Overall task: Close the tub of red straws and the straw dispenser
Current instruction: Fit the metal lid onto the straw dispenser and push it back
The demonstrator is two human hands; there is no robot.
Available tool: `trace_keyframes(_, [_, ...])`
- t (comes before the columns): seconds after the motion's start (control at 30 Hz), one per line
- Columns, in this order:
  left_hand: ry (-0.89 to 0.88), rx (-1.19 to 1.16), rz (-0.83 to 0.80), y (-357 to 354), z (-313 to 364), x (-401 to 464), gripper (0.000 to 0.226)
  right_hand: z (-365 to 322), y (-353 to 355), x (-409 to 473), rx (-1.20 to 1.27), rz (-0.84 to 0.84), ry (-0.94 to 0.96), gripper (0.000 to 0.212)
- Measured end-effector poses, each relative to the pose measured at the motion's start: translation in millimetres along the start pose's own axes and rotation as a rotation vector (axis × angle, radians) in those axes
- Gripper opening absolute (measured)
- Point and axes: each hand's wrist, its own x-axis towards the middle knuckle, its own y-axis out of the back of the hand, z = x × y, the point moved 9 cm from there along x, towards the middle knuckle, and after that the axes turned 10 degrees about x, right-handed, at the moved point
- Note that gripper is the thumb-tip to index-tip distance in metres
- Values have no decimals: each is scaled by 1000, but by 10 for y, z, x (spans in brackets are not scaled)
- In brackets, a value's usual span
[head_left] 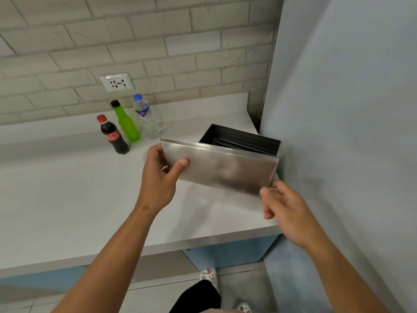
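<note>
A steel straw dispenser (248,141) stands open at the right end of the white counter, with dark straws lying inside it. Its flat steel lid (221,168) is held tilted in front of and above the box, covering the near part of the opening. My left hand (160,175) grips the lid's left end, thumb on top. My right hand (284,204) is at the lid's lower right corner, fingertips touching its edge. No tub of red straws shows in the head view.
Three bottles stand at the back: a cola bottle (112,135), a green bottle (126,123) and a water bottle (147,118). A wall socket (117,82) sits on the brick wall. A grey-blue wall (338,109) closes the right side. The counter edge (158,247) runs in front.
</note>
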Motion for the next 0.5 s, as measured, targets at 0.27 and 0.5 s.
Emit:
trace_keyframes(0.27, [204,47,-1,-173,-226,255,49,-177,149,163,-49,203,222,27])
trace_keyframes(0.5, [156,96,-145,-464,-237,621,48,-214,394,508,-40,344,149,33])
